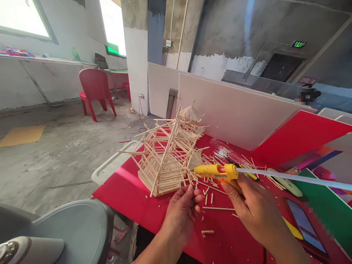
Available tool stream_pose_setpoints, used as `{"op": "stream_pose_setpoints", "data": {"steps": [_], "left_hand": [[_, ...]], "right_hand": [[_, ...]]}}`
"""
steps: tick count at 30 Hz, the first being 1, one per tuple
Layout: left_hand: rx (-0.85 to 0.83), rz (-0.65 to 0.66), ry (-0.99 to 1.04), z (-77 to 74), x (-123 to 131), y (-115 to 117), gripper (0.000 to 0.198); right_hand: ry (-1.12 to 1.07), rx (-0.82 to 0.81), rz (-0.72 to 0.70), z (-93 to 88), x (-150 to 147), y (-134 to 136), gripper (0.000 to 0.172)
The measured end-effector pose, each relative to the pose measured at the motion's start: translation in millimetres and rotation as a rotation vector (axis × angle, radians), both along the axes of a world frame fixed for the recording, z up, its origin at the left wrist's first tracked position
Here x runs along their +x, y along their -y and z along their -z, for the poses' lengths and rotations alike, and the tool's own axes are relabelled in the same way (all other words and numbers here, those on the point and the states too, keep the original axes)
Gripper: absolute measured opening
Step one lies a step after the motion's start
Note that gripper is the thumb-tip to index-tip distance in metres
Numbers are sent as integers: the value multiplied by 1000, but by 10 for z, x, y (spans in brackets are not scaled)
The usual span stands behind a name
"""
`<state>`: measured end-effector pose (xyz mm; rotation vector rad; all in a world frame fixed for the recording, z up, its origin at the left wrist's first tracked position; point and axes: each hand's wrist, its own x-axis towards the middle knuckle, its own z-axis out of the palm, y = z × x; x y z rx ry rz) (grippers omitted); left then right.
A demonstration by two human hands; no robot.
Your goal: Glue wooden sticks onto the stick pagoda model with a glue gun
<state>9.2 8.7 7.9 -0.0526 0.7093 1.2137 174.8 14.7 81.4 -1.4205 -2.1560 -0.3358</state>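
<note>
A pagoda-like model built of thin wooden sticks [167, 154] stands on the red table cover [132, 198]. My right hand [253, 209] is closed around a yellow glue gun [217, 172], whose nozzle points left at the model's lower right side. A clear glue stick [291, 177] sticks out of the gun's back to the right. My left hand [183, 212] lies just below the model's base, fingers curled, pinching what seems to be a thin stick at the model's edge. Loose stick pieces [217, 208] are scattered between my hands.
A phone [305, 225] lies at the right on the table, beside green and coloured sheets. White boards [233, 110] stand behind the model. A clear plastic wrapper [222, 150] lies behind the gun. A red chair [95, 90] stands on the concrete floor at left. A grey seat [68, 231] is near left.
</note>
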Motion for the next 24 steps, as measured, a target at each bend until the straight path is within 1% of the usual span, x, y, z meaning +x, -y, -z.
{"op": "stream_pose_setpoints", "data": {"steps": [4,8,13,16,24], "left_hand": [[7,-4,5,8,12,-9,12],[16,-7,12,19,22,-19,12],[33,-14,28,39,23,-25,17],[36,-18,27,43,24,-29,19],[26,-27,19,32,32,-37,12]], "right_hand": [[-5,-23,13,20,4,-19,31],[3,-56,3,6,-3,-17,28],[48,11,12,0,-10,-26,29],[61,19,-3,-7,-21,-38,29],[103,39,-28,-62,-79,-62,26]]}}
